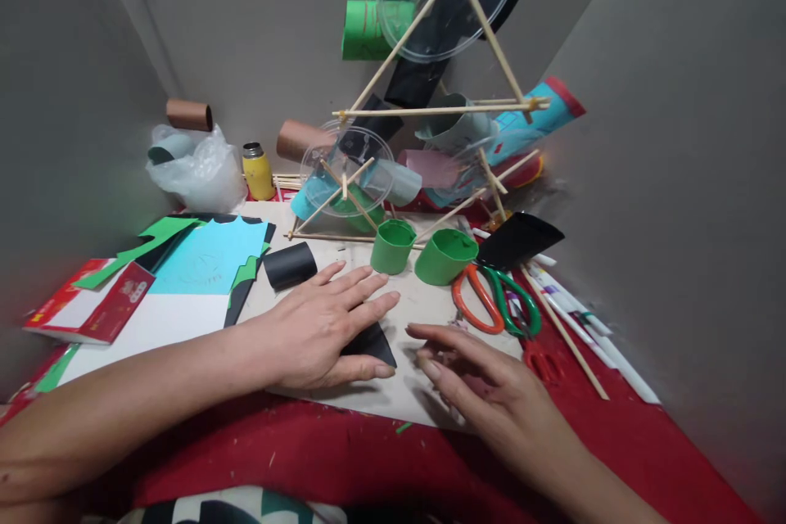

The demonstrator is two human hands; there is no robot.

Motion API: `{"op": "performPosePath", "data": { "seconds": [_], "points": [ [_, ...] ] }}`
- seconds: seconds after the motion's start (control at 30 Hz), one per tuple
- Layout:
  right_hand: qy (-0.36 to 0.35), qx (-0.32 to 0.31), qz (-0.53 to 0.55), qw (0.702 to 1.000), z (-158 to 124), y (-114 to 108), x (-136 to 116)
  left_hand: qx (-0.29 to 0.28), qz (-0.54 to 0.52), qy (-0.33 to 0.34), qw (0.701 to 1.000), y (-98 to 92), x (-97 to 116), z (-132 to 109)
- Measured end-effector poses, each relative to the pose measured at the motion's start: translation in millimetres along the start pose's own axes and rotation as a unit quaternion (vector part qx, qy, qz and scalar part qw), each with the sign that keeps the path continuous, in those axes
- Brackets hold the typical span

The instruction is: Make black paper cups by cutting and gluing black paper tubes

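Observation:
My left hand (325,323) lies flat with its fingers spread, pressing on a piece of black paper (376,344). Most of that paper is hidden under the palm. To its right, my right hand (485,385) hovers palm inward, its fingers loosely bent and parted, with nothing visible in them. Beyond my left fingertips a black paper tube (291,266) rests on its side. Two green paper cups (393,247) stand upright past both hands. Scissors with orange handles (476,300) and a pair with green handles (519,307) lie beyond my right hand.
A frame of wooden sticks (405,110) with clear plastic lids (347,168) and coloured paper tubes rises at the back. Blue paper (212,262) and a red booklet (104,303) lie left. A yellow bottle (258,172) stands behind. Grey walls enclose three sides.

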State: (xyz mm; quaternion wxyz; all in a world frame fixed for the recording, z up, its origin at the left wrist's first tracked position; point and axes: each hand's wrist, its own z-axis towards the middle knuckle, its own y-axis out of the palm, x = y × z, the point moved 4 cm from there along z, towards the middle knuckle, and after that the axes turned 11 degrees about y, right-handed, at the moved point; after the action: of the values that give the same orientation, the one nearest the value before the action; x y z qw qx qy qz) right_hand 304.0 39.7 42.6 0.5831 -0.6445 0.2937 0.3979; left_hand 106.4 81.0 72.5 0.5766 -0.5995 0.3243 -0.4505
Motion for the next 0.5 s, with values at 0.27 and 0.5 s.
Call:
{"op": "performPosePath", "data": {
  "seconds": [0.27,0.5],
  "points": [
    [-0.01,-0.002,-0.008,1.0,-1,0,3,0.077,-0.043,-0.019,0.996,-23.4,-6,-4],
    [-0.025,0.016,-0.033,0.999,-2,-3,2,0.192,-0.03,-0.208,0.959,-29.3,-86,-49]
  ]
}}
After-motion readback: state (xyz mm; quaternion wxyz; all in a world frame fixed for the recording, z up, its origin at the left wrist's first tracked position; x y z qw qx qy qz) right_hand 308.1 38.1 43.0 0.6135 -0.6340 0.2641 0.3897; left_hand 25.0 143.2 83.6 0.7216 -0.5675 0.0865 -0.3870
